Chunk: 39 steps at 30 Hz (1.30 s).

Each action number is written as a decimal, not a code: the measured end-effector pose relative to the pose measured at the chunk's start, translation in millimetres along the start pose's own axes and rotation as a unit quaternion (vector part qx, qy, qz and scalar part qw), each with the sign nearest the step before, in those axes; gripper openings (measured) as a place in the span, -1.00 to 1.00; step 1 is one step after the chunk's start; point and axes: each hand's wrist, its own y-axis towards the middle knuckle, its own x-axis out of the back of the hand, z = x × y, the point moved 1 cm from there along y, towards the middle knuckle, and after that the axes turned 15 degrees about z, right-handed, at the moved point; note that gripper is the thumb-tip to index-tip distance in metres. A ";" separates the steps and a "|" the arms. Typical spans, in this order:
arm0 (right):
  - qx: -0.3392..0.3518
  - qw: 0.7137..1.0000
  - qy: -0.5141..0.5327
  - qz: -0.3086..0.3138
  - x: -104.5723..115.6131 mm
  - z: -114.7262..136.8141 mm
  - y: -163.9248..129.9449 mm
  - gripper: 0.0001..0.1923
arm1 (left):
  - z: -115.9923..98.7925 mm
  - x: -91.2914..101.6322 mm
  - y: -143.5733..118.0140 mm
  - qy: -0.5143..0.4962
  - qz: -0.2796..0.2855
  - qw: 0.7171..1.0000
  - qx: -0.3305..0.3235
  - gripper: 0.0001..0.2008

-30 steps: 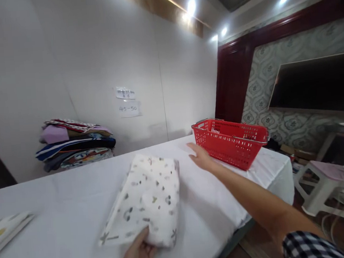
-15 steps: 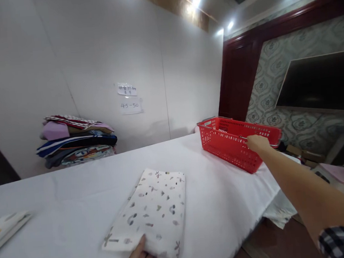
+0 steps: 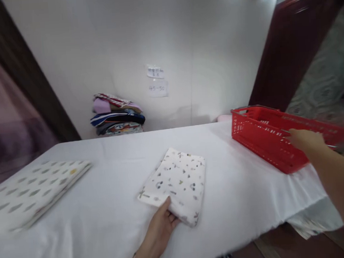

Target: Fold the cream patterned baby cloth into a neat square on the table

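Folded cloth [image 3: 178, 183] at worktop [image 3: 107, 213] centre, near edge pinched by left hand [image 3: 160, 229]; right hand [image 3: 305, 141] grasping basket [image 3: 268, 139] rim at 2 o'clock (cloth not yet inside).

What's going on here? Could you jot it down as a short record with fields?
Left hand: grips the near edge of the folded spotted cloth.
Right hand: on the rim of the red basket.
Surface: white-covered table.
Far left: folded leaf-print cloth.
Against the wall: stack of folded fabrics.
On the wall: paper notes.
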 end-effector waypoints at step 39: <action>-0.015 0.485 0.802 0.348 -133.5 88.0 -260.1 -0.73 | -86.5 28.5 53.4 0.777 -0.202 0.596 -0.026 -0.55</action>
